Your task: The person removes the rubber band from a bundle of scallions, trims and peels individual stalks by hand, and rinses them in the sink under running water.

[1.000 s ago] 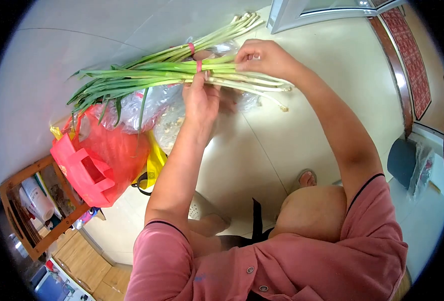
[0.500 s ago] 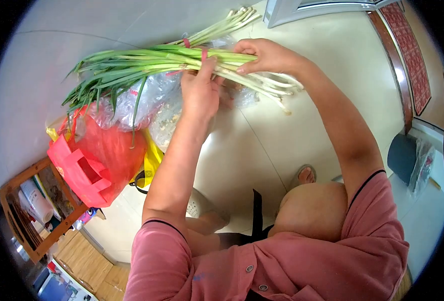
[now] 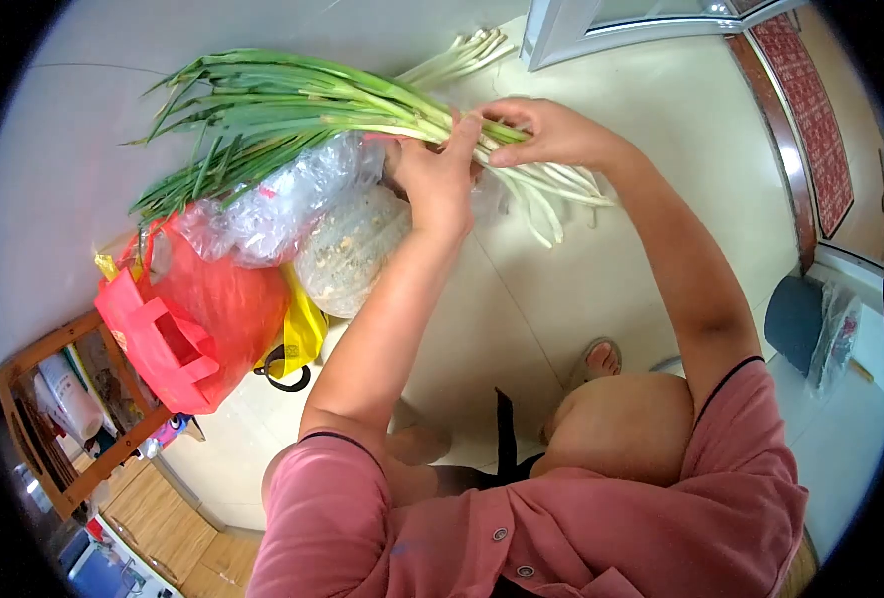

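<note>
A long bunch of scallions (image 3: pixel 332 95) spans both of my hands, its green leaves fanned out to the left and its white stems (image 3: pixel 536 189) pointing down to the right. My left hand (image 3: pixel 440 179) wraps round the stems near the middle, thumb on top. Close beside it, my right hand (image 3: pixel 551 135) grips the upper side of the stems with curled fingers. Behind them a second bunch of scallions (image 3: pixel 459 60) shows its pale stem ends by the wall. Clear plastic bags (image 3: pixel 297 194) lie under the leaves.
A large round item in clear plastic (image 3: pixel 352 249) sits beside a red bag (image 3: pixel 212 299) and a yellow bag (image 3: pixel 305 324) on the tiled floor. A wooden rack (image 3: pixel 73 409) stands at left, a white-framed door (image 3: pixel 561 35) at top right. A dark bin-like object (image 3: pixel 796 317) is at right.
Both hands have shifted right and slightly down along the scallions. The leaves have swung upward and spread, and the red band round the held bunch no longer shows.
</note>
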Available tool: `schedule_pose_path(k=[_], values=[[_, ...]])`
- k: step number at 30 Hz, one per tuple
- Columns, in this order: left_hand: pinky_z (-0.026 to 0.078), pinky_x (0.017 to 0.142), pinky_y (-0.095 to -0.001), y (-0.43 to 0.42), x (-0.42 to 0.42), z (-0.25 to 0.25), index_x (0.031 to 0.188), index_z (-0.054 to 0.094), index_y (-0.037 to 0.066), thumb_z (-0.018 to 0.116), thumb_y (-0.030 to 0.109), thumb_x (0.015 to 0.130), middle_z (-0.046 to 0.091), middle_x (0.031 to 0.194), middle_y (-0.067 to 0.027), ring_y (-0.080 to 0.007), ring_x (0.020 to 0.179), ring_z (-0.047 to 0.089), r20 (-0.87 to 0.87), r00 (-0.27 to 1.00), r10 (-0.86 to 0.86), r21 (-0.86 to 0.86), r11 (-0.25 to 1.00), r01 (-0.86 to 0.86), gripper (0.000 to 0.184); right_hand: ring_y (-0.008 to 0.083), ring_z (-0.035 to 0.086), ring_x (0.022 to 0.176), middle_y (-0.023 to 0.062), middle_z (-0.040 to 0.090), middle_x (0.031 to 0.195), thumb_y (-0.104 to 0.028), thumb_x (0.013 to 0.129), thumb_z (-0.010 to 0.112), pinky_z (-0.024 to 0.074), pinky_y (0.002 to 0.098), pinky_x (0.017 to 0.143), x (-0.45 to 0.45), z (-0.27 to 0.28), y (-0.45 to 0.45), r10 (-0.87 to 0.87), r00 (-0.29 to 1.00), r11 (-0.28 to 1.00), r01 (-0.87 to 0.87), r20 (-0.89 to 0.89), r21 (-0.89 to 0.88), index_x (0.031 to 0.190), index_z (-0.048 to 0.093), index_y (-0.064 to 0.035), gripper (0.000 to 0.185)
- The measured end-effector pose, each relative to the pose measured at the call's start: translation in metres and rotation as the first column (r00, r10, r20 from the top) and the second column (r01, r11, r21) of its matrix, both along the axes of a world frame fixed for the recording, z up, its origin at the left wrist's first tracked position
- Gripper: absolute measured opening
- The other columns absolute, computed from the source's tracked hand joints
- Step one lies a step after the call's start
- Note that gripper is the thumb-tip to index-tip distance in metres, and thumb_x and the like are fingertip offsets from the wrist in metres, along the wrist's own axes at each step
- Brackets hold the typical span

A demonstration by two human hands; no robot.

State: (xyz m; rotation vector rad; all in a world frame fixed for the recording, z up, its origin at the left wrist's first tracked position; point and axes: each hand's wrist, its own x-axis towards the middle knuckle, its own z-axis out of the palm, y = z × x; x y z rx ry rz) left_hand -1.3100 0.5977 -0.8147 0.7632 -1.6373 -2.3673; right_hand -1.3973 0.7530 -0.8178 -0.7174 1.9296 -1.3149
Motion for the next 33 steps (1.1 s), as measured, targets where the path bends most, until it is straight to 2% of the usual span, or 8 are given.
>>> schedule_pose_path(k=[4, 6, 13, 15, 18, 21, 30, 33], values=[[0.048, 0.062, -0.0234, 0.009, 0.009, 0.009, 0.106, 0.052, 0.002, 0.065, 0.011, 0.086, 0.055, 0.091, -0.002, -0.0081, 0.074, 0.054, -0.066, 0.997, -0.037, 0.21, 0.976, 0.051, 0.025, 0.0176, 0.055, 0.107, 0.0101, 0.06, 0.115, -0.024, 0.082, 0.072, 0.0423, 0.0313, 0.093, 0.001, 0.0, 0.007, 0.016, 0.944, 0.986, 0.04, 0.328, -0.164, 0.127, 0.051, 0.0031, 0.057], [0.05, 0.066, -0.0262, 0.011, 0.014, 0.008, 0.105, 0.053, 0.005, 0.06, 0.013, 0.09, 0.056, 0.093, -0.0011, -0.0101, 0.078, 0.056, -0.007, 0.999, -0.053, 0.138, 0.989, 0.053, 0.019, 0.015, 0.055, 0.103, 0.0088, 0.06, 0.112, -0.023, 0.084, 0.07, 0.0431, 0.0292, 0.09, -0.002, -0.007, 0.011, -0.007, 0.903, 0.986, 0.078, 0.429, -0.147, 0.126, 0.051, 0.0032, 0.053], [0.055, 0.062, -0.0294, -0.005, 0.019, 0.002, 0.105, 0.052, 0.006, 0.053, 0.02, 0.095, 0.059, 0.091, -0.006, -0.0164, 0.077, 0.062, 0.066, 0.998, 0.018, 0.354, 0.934, -0.041, 0.017, 0.0105, 0.058, 0.092, 0.0034, 0.061, 0.101, -0.014, 0.09, 0.062, 0.046, 0.0256, 0.082, -0.001, -0.02, 0.003, 0.016, 0.944, 0.993, 0.023, 0.33, -0.114, 0.122, 0.055, -0.0016, 0.035], [0.054, 0.057, -0.0285, -0.011, 0.019, -0.004, 0.105, 0.052, 0.006, 0.053, 0.021, 0.095, 0.059, 0.09, -0.0079, -0.0178, 0.075, 0.063, 0.09, 0.996, 0.011, 0.294, 0.955, -0.037, 0.018, 0.011, 0.058, 0.089, 0.003, 0.061, 0.097, -0.014, 0.091, 0.061, 0.0463, 0.0256, 0.08, 0.001, -0.019, -0.003, -0.008, 0.962, 0.996, 0.032, 0.272, -0.085, 0.117, 0.059, -0.0021, 0.029], [0.052, 0.049, -0.027, -0.015, 0.018, -0.019, 0.105, 0.051, 0.003, 0.048, 0.021, 0.097, 0.062, 0.089, -0.0114, -0.0191, 0.067, 0.065, 0.138, 0.99, 0.022, 0.229, 0.972, -0.054, 0.02, 0.0121, 0.059, 0.087, 0.0041, 0.062, 0.093, -0.016, 0.091, 0.061, 0.0474, 0.0266, 0.078, 0.012, -0.012, -0.014, -0.124, 0.99, 0.991, 0.127, -0.069, 0.033, 0.107, 0.064, -0.0008, 0.022], [0.044, 0.044, -0.0235, -0.013, 0.018, -0.022, 0.108, 0.051, 0.004, 0.044, 0.02, 0.098, 0.065, 0.09, -0.0123, -0.0194, 0.066, 0.067, 0.108, 0.994, 0.012, 0.177, 0.984, -0.031, 0.021, 0.0135, 0.06, 0.087, 0.0062, 0.063, 0.092, -0.016, 0.091, 0.061, 0.0485, 0.0279, 0.078, 0.014, -0.022, -0.021, -0.182, 0.968, 0.983, 0.181, -0.174, -0.021, 0.101, 0.066, 0.0004, 0.02], [0.056, 0.058, -0.0256, -0.01, 0.021, -0.015, 0.106, 0.055, 0.0, 0.052, 0.014, 0.093, 0.065, 0.093, -0.0102, -0.0201, 0.07, 0.067, 0.06, 0.994, 0.094, 0.213, 0.971, -0.105, 0.019, 0.0105, 0.058, 0.088, 0.0045, 0.065, 0.097, -0.015, 0.091, 0.061, 0.0476, 0.0266, 0.081, 0.014, -0.035, -0.03, -0.248, 0.969, 0.969, 0.247, -0.013, -0.024, 0.101, 0.064, -0.0007, 0.018], [0.057, 0.062, -0.0262, -0.016, 0.022, -0.008, 0.107, 0.054, 0.004, 0.054, 0.005, 0.086, 0.064, 0.099, -0.0079, -0.0167, 0.076, 0.065, 0.117, 0.991, 0.066, 0.274, 0.957, -0.096, 0.02, 0.0104, 0.058, 0.089, 0.0033, 0.065, 0.095, -0.015, 0.09, 0.062, 0.0466, 0.026, 0.082, 0.013, -0.04, -0.035, -0.236, 0.965, 0.952, 0.252, 0.113, -0.173, 0.101, 0.063, -0.0007, 0.018]])
